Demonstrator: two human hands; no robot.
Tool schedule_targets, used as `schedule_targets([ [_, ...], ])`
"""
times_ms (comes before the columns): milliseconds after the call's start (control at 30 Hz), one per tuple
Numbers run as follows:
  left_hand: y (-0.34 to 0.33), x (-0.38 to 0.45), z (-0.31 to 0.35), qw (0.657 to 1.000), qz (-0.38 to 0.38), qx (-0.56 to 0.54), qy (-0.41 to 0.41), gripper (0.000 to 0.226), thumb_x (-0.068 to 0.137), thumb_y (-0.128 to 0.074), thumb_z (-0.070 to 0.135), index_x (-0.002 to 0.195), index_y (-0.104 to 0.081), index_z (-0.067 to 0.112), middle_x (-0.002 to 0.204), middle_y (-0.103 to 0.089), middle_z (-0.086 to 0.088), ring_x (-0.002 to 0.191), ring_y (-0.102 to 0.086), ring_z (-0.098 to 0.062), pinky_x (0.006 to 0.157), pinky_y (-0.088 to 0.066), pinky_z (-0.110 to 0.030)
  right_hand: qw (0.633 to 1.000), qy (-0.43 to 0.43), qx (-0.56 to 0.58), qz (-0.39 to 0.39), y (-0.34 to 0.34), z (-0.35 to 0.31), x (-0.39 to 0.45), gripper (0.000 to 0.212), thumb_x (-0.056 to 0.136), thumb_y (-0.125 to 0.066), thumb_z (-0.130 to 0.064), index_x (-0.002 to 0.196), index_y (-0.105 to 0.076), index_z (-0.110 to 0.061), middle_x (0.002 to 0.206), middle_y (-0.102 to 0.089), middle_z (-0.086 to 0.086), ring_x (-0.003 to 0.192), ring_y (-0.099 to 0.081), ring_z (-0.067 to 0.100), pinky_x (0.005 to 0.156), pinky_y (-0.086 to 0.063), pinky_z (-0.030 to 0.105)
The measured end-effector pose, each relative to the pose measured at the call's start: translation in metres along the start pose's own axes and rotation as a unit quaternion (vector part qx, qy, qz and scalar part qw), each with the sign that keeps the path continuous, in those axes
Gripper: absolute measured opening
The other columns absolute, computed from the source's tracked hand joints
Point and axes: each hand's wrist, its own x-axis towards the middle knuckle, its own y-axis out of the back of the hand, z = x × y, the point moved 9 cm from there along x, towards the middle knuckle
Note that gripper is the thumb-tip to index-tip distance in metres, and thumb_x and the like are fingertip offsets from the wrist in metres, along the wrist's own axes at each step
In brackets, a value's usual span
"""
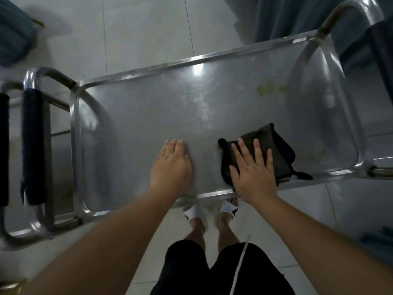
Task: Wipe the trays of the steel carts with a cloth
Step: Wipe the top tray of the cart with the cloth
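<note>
The top tray of a steel cart [148,116] fills the middle of the head view, its surface streaked and with a yellowish stain [268,89] toward the far right. A folded dark cloth [276,150] lies on the tray near the front rim. My right hand [253,169] presses flat on the cloth's near left part, fingers straight and spread. My left hand [172,165] rests flat on the bare tray to the left of the cloth, fingers straight and together.
The cart's handle with a black grip [34,145] stands at the left, with a second black grip [4,150] at the frame edge. Dark teal fabric [302,15] hangs beyond the far right corner. My feet in white slippers [212,211] stand on the tiled floor under the rim.
</note>
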Motion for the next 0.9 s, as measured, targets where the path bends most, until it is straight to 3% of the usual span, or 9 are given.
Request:
schedule_targets([
  [167,0.0,0.012,0.008,1.0,0.01,-0.016,-0.023,0.054,0.112,-0.034,0.031,0.163,-0.03,0.013,0.171,-0.028,-0.01,0.161,-0.015,-0.024,0.129,-0.016,-0.04,0.995,0.079,0.048,-0.032,-0.009,-0.103,-0.025,0.062,0.106,-0.033,-0.055,0.163,-0.033,-0.031,0.171,-0.024,-0.014,0.162,-0.003,0.029,0.127,-0.011,0.061],
  [300,0.007,0.033,0.02,0.998,0.012,-0.038,-0.044,0.054,0.114,-0.03,0.032,0.165,-0.027,0.015,0.173,-0.024,-0.008,0.162,-0.012,-0.023,0.13,-0.016,-0.042,0.983,0.158,0.07,-0.069,-0.012,-0.152,-0.048,0.056,0.108,-0.036,-0.051,0.159,-0.042,-0.028,0.164,-0.041,-0.01,0.162,-0.005,0.028,0.126,-0.016,0.06],
  [400,0.006,0.043,0.027,0.997,0.012,-0.041,-0.061,0.054,0.114,-0.029,0.032,0.166,-0.026,0.016,0.173,-0.023,-0.007,0.162,-0.011,-0.022,0.13,-0.015,-0.041,0.979,0.181,0.051,-0.078,-0.009,-0.146,-0.049,0.059,0.106,-0.04,-0.051,0.161,-0.035,-0.029,0.166,-0.038,-0.011,0.162,-0.008,0.026,0.127,-0.016,0.058],
  [567,-0.012,0.051,0.036,0.997,0.009,-0.052,-0.05,0.056,0.114,-0.031,0.036,0.167,-0.025,0.019,0.176,-0.016,-0.003,0.163,-0.008,-0.02,0.13,-0.013,-0.041,0.977,0.189,0.06,-0.073,-0.005,-0.145,-0.036,0.062,0.099,-0.05,-0.055,0.154,-0.049,-0.027,0.159,-0.048,-0.004,0.157,-0.026,0.03,0.128,-0.019,0.054],
  [667,-0.019,0.052,0.034,0.996,0.03,-0.078,-0.023,0.056,0.113,-0.032,0.037,0.166,-0.026,0.02,0.176,-0.015,-0.001,0.162,-0.007,-0.018,0.131,-0.012,-0.04,0.976,0.201,0.051,-0.071,-0.011,-0.136,-0.034,0.06,0.103,-0.043,-0.057,0.156,-0.047,-0.029,0.162,-0.046,-0.006,0.159,-0.02,0.026,0.129,-0.015,0.053],
  [767,-0.017,0.056,0.025,0.996,0.062,-0.067,-0.021,0.056,0.112,-0.033,0.039,0.165,-0.028,0.022,0.176,-0.014,-0.001,0.162,-0.007,-0.018,0.131,-0.011,-0.041,0.98,0.188,0.049,-0.054,-0.008,-0.108,-0.031,0.065,0.102,-0.045,-0.055,0.163,-0.033,-0.034,0.171,-0.026,-0.01,0.162,-0.005,0.022,0.129,-0.013,0.054],
  [900,-0.016,0.066,0.013,0.994,0.102,-0.046,0.018,0.058,0.111,-0.038,0.037,0.165,-0.029,0.022,0.177,-0.012,-0.003,0.163,-0.005,-0.021,0.131,-0.008,-0.041,0.987,0.156,0.033,-0.017,0.006,-0.033,-0.024,0.068,0.099,-0.051,-0.053,0.163,-0.034,-0.035,0.172,-0.022,-0.012,0.162,-0.01,0.021,0.127,-0.017,0.056],
])
